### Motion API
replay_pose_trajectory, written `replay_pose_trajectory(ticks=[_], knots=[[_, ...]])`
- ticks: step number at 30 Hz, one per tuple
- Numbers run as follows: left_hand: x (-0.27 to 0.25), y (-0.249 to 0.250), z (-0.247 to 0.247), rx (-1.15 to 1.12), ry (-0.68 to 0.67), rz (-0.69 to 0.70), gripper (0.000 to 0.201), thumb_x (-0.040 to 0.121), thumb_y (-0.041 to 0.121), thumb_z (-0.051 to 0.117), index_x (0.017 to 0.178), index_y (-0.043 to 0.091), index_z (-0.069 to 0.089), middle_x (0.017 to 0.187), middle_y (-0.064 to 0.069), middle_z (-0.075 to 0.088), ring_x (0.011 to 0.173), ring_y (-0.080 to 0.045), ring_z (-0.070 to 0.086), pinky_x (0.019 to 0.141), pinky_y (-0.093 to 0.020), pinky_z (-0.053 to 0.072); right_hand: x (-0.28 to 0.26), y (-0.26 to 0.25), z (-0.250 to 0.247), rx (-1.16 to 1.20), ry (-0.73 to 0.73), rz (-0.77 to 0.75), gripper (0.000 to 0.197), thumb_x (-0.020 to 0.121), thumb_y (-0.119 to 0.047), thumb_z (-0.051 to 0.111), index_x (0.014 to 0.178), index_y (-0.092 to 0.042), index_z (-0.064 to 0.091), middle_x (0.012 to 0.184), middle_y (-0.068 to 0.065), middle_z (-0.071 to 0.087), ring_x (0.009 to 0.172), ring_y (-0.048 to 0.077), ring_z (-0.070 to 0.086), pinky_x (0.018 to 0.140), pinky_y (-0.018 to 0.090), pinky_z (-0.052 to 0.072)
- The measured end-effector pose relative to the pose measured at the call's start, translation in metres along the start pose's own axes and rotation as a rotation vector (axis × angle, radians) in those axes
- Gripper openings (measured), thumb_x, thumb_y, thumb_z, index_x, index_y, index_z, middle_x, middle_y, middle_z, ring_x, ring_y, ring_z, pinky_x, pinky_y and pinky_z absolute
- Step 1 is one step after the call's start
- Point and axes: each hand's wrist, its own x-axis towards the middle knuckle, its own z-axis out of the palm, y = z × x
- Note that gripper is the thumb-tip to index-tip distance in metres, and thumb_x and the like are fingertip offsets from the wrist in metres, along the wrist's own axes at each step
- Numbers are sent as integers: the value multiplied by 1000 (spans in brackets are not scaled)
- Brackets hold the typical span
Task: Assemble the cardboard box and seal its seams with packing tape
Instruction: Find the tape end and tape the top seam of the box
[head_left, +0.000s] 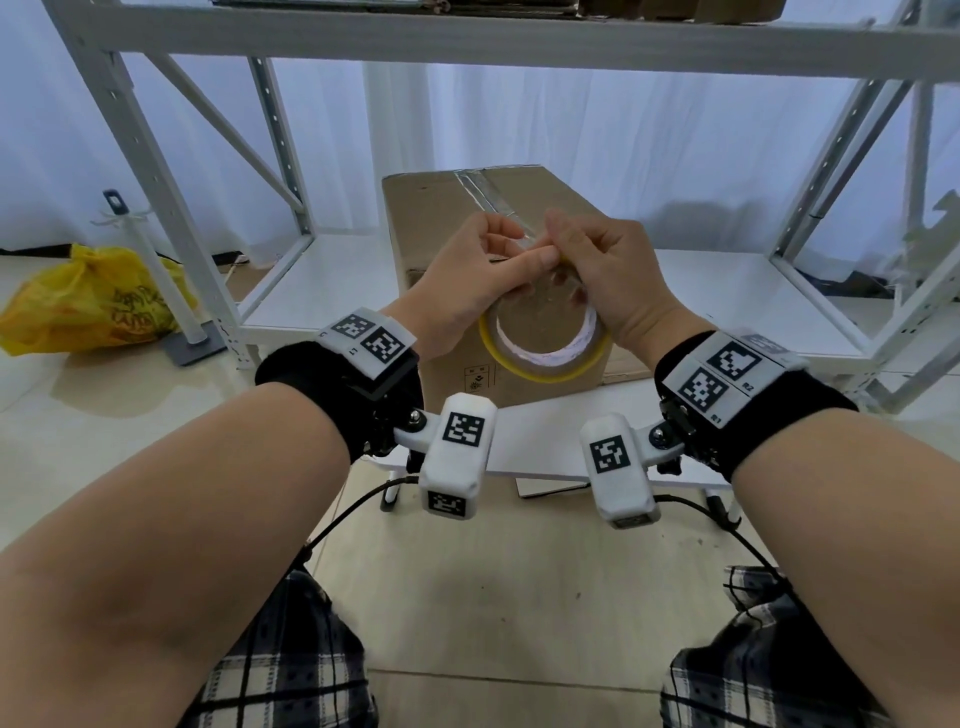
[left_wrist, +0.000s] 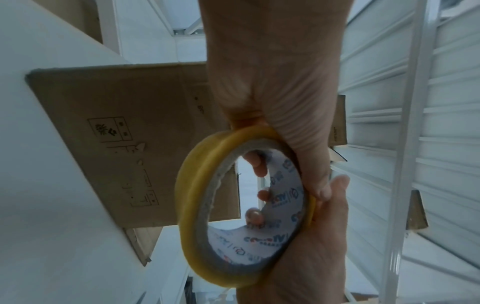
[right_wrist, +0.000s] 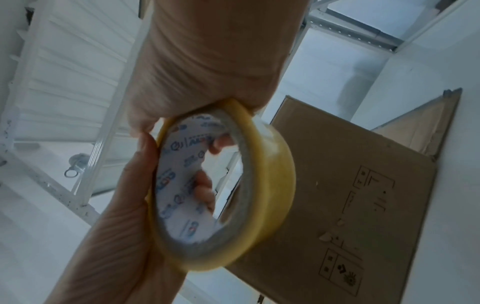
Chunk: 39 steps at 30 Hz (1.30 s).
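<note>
Box on white shelf, tiled floor below; left hand and right hand both gripping tape roll.

We see a matt brown cardboard box with a glossy clear tape strip along its top seam. The tape roll is glossy yellowish plastic on a printed paper core. The shelving is white painted metal, the bag crinkled shiny yellow plastic, the wristbands black cloth.
</note>
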Motion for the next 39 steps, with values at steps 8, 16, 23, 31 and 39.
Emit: replay_pose_trajectory(ticks=[8,16,23,31,39], knots=[[3,-2,3,293,34,78,35,97,39,45,111,8,53,86,-4,61,65,-8,60,61,-16,50,9,-2,3,119,465,119,47,88,-36,66,51,-9,58,53,5,44,54,14,44,55,27,46],[7,-3,2,255,91,76,43,99,40,41,112,2,55,78,-2,59,58,-10,57,55,-20,48,8,-5,7,194,516,72,34,89,-14,59,57,-20,69,46,-11,56,54,9,51,61,22,46],[3,1,-4,265,-43,18,43,100,40,39,104,2,59,75,-2,60,57,-10,57,54,-20,49,9,-4,2,123,321,15,25,82,-17,54,58,-18,59,53,-10,54,59,9,50,61,24,44],[4,0,0,274,-12,-46,40,97,44,42,97,10,63,71,-1,59,52,-8,54,54,-20,49,12,1,6,45,413,5,34,91,-13,47,58,-20,42,57,-6,45,58,11,43,60,26,39],[5,-1,-3,262,5,-80,38,97,44,44,95,12,63,70,-2,57,50,-6,52,53,-20,47,10,8,13,-99,427,18,36,98,-18,44,62,-24,41,60,-13,44,56,-1,42,63,22,37]])
